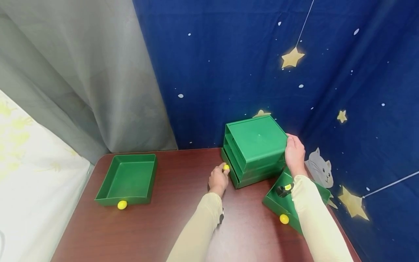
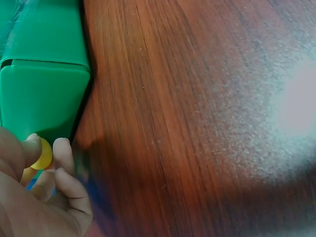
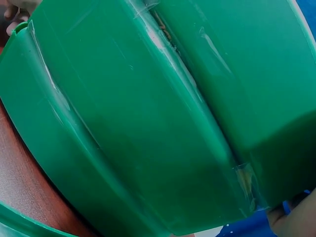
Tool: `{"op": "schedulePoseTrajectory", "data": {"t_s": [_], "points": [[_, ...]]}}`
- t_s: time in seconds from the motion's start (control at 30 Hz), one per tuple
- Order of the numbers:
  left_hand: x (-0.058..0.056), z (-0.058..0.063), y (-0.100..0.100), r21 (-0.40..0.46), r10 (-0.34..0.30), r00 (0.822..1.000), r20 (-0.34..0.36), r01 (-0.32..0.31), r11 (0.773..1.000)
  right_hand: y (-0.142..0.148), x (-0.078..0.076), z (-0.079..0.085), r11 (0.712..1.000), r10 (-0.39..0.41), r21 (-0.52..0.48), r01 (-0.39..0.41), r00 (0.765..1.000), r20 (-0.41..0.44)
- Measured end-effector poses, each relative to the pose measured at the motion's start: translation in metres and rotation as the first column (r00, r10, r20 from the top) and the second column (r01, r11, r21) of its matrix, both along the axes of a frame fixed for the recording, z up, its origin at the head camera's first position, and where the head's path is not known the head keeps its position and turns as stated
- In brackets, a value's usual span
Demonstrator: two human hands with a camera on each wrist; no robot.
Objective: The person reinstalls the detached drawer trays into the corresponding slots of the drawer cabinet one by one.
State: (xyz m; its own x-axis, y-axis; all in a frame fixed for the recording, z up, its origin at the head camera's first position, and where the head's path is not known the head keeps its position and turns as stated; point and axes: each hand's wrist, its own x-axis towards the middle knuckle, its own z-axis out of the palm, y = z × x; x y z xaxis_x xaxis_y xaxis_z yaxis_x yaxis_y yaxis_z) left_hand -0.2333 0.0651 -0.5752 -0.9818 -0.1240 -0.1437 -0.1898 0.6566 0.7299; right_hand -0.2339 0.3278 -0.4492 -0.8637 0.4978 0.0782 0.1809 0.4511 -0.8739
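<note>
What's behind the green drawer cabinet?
A blue curtain, with part of a yellow star showing above the cabinet. The cabinet covers whatever lies directly behind it.

We get bright head view, pale sheen on tabletop (image 1: 242,238). Left wrist: white glare at right, shadow below. Right wrist: we find dimmer light, shadow across green cabinet (image 3: 133,123).

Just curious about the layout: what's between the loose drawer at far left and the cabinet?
Bare tabletop, then the left hand pinching a yellow knob; the head view shows this.
</note>
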Motion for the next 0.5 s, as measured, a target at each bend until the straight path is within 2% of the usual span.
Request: {"op": "schedulePoseTrajectory", "data": {"t_s": [0.5], "points": [[-0.0027,0.0007,0.0083,0.0,0.012,1.0,0.009,-0.012,1.0,0.001,-0.0011,-0.0046,1.0,0.002,0.004,-0.002,1.0,-0.031]]}}
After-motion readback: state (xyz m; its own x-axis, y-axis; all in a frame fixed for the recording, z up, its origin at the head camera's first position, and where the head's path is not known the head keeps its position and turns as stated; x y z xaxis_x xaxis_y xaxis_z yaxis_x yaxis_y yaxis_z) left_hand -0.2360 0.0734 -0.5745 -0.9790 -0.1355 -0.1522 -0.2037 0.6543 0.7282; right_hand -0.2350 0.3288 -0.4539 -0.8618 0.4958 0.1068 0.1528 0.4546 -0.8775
